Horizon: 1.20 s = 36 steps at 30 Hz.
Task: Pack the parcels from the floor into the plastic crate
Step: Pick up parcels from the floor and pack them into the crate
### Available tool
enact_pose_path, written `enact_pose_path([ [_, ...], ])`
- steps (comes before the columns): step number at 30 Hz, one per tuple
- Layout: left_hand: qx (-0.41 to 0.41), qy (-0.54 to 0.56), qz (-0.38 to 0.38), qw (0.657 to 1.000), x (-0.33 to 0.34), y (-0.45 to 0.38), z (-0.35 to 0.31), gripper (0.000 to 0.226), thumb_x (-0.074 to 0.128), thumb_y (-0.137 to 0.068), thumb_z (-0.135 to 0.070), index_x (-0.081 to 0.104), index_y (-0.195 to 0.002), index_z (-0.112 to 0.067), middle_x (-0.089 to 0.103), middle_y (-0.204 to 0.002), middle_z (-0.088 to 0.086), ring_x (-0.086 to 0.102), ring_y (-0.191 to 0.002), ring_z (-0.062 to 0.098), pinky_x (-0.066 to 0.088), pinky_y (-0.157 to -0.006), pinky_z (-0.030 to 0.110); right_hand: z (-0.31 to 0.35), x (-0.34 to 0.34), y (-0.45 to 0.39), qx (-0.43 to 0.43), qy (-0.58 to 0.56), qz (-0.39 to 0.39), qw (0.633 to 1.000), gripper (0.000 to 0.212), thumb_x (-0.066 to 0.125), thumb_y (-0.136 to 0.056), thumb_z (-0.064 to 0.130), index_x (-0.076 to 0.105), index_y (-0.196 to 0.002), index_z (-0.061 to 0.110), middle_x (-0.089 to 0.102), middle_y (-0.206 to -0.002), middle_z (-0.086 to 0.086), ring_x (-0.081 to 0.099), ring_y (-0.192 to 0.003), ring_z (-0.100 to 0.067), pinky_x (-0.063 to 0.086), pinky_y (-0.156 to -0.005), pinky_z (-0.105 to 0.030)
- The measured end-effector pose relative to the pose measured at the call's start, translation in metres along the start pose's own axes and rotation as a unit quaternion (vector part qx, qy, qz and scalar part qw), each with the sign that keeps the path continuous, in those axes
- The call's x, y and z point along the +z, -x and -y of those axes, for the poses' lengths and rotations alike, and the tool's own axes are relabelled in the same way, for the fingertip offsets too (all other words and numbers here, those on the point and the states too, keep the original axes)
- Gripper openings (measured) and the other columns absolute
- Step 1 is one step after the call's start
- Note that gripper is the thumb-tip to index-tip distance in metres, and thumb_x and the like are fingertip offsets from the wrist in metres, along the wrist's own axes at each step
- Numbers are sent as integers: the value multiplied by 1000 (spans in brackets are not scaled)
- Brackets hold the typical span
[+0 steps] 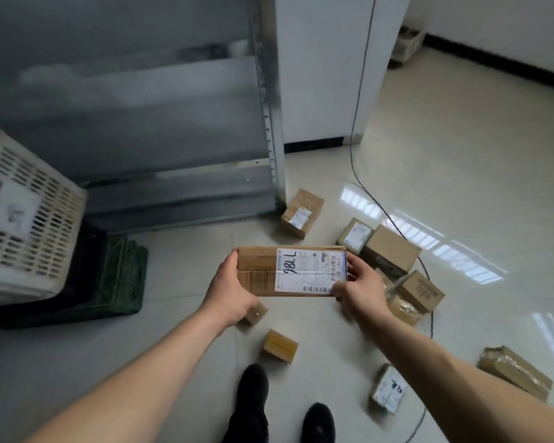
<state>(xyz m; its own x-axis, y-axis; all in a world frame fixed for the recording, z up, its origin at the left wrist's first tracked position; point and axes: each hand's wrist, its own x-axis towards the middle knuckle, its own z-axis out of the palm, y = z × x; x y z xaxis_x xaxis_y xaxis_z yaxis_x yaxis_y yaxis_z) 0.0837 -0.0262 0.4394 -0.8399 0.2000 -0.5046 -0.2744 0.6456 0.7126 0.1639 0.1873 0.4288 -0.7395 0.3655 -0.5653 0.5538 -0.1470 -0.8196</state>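
Two hands, the left hand (229,290) and the right hand (359,287), clamp the ends of a labelled cardboard parcel (290,271) held above the tiled floor (189,282), with the white plastic crate (26,219) at nine o'clock and loose parcels (390,251) at three.

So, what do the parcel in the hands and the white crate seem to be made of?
The flat brown parcel with a white printed label, gripped by the left hand and right hand, looks like matte corrugated cardboard with taped seams. The white slotted crate looks like moulded plastic, judging by its regular vent slots.
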Motion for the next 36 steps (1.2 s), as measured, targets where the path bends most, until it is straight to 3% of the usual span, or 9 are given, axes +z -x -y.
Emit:
enact_pose_path([
  [12, 16, 7, -136, 991, -128, 61, 5, 94, 70, -70, 3, 29, -150, -26, 55, -129, 5, 58, -112, 20, 53, -95, 38, 110, 93, 63, -98, 69, 93, 988, 51, 54, -82, -18, 60, -123, 12, 70, -104, -11, 70, -87, -17, 49, -53, -14],
  [17, 44, 58, -109, 991, -198, 74, 20, 100, 77, -64, -23, 23, -148, -35, 50, -130, 0, 52, -118, 20, 50, -96, 41, 133, 163, 78, -148, 39, 82, 985, 18, 52, -100, 16, 67, -107, 10, 73, -93, -9, 72, -89, -26, 59, -69, -33],
  [21, 55, 148, -104, 982, -262, 92, 30, 84, 70, -64, -63, 38, -136, -36, 51, -131, -9, 49, -124, 16, 39, -103, 34, 153, 234, 99, -135, 28, 76, 988, 48, 37, -102, 49, 67, -101, 12, 72, -95, -10, 69, -89, -22, 53, -68, -29],
  [23, 76, 205, -110, 970, -293, 98, 39, 68, 56, -81, -68, 35, -138, -37, 42, -140, -13, 39, -132, 12, 25, -105, 24, 158, 271, 109, -123, 20, 68, 990, 61, 32, -98, 65, 68, -98, 16, 71, -99, -13, 67, -94, -30, 57, -77, -44],
  [25, 81, 214, -149, 962, -324, 102, 52, 87, 38, -84, -77, 24, -152, -25, 27, -149, -13, 25, -137, 7, 16, -107, 22, 161, 307, 117, -106, 12, 66, 992, 68, 29, -89, 77, 69, -100, 23, 71, -104, -13, 65, -101, -37, 51, -92, -57],
  [27, 109, 245, -201, 942, -354, 104, 71, 76, 34, -87, -75, 31, -148, -29, 28, -138, -18, 25, -129, 3, 14, -108, 22, 162, 338, 123, -89, -4, 58, 994, 70, 23, -94, 73, 67, -111, 22, 70, -106, -10, 65, -100, -30, 53, -82, -47],
  [28, 99, 270, -219, 932, -368, 105, 82, 60, 35, -90, -72, 37, -139, -37, 32, -140, -18, 28, -130, 5, 16, -112, 26, 163, 353, 125, -86, -12, 51, 995, 68, 20, -96, 69, 66, -112, 21, 70, -104, -9, 66, -97, -28, 51, -76, -41],
  [31, 35, 298, -202, 932, -403, 91, 129, 85, 31, -73, -94, 43, -141, -44, 46, -148, -7, 39, -139, 20, 29, -115, 51, 166, 394, 132, -78, -16, 44, 996, 63, 18, -100, 64, 65, -97, 22, 70, -99, -11, 66, -93, -28, 49, -74, -38],
  [36, 17, 326, -200, 924, -460, 118, 139, 76, 19, -81, -78, 61, -122, -30, 64, -116, 0, 59, -106, 18, 47, -95, 35, 176, 460, 137, -77, -4, 55, 996, 66, 19, -100, 64, 67, -96, 19, 71, -99, -11, 66, -91, -26, 50, -70, -38],
])
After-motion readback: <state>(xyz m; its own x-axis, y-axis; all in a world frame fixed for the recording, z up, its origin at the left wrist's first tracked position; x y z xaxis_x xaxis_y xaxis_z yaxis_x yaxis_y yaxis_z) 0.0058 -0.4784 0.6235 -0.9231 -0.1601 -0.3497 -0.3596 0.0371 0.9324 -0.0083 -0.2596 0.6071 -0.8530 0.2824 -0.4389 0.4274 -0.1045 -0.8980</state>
